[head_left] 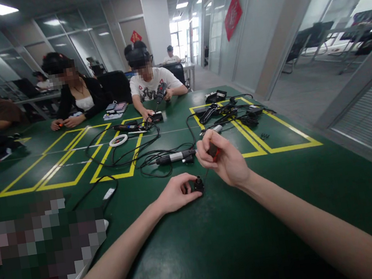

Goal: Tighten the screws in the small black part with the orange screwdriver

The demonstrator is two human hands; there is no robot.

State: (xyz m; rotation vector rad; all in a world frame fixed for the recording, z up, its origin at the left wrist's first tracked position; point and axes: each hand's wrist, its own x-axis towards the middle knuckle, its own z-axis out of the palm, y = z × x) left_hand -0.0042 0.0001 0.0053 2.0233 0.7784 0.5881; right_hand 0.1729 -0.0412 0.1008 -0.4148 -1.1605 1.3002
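Low over the green table (175, 253), my left hand (176, 193) pinches a small black part (199, 185) between thumb and fingertips. The part stands upright on the tabletop, with a round, tube-like top; its exact kind is unclear. To its upper right, my right hand (222, 157) is raised and closed around the dark and red handle of a screwdriver (212, 149). A thin shaft seems to slant down from the fist toward the black part. Whether its tip touches the part I cannot make out.
Behind my hands lies a grey and black electric screwdriver (174, 157) with coiled cables. A white ring (118, 140) sits farther left, and black devices and cords (238, 113) are heaped right. Across the table a person (156, 83) holds a power drill (161, 93).
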